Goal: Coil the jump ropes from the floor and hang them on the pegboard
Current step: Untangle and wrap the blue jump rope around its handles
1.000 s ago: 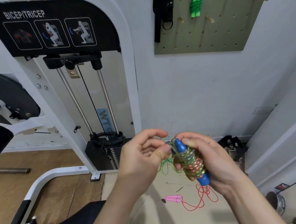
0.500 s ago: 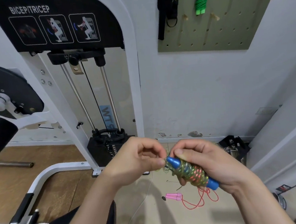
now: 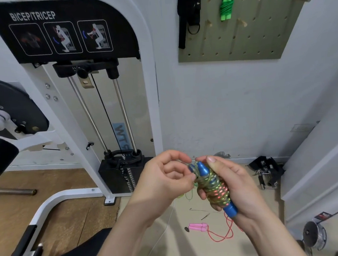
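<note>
While the right grip (image 3: 240, 188) holds the cylindrical jump rope bundle (image 3: 218, 194), glossy cord (image 3: 208, 183) wound on smooth blue handles (image 3: 230, 210), its long axis slants, tips up-left; the left grip (image 3: 164, 184) pinches the cord.

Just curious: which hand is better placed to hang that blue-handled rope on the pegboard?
Probably the right hand: it grips the whole coiled rope, with the pegboard above it. The left hand only pinches its top.

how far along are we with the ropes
Done: a green rope hangs coiled on the pegboard. In hand: the blue rope, wound round its handles, is gripped by the right hand while the left hand pinches cord at its top. Left: hang it, then coil and hang the pink rope lying loose on the floor.
</note>
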The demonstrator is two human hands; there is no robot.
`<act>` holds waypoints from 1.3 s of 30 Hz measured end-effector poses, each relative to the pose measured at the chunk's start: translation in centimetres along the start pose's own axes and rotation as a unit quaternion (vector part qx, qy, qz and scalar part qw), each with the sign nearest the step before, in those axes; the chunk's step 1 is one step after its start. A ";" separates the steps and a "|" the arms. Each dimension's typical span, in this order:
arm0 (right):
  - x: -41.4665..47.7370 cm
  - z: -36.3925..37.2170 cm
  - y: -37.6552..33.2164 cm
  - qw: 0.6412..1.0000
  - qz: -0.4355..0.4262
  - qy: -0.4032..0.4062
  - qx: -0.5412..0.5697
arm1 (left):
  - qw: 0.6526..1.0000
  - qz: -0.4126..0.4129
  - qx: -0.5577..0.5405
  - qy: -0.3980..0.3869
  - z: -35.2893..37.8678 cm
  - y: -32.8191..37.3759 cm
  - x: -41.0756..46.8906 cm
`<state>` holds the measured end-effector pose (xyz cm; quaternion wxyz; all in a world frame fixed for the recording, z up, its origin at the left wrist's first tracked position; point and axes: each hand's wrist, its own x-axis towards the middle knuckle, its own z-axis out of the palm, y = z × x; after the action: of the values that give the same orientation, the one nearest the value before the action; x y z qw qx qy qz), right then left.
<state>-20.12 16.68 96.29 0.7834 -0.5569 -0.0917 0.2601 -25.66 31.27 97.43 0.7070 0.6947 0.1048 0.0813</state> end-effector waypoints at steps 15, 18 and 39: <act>-0.3 -0.6 -0.2 0.998 0.012 -0.059 -0.021 | 0.924 0.138 0.341 0.102 0.5 -0.8 0.5; -0.1 -1.4 -0.5 0.985 0.051 -0.145 -0.083 | 0.958 0.094 0.271 0.026 0.2 -1.2 0.4; 0.0 -1.1 0.1 0.986 0.058 -0.147 -0.044 | 0.981 0.141 0.123 0.054 -0.9 -2.5 0.8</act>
<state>-19.64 15.78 95.83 0.7193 -0.5512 -0.1850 0.3803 -25.15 32.27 94.84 0.5909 0.7786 0.0534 0.2042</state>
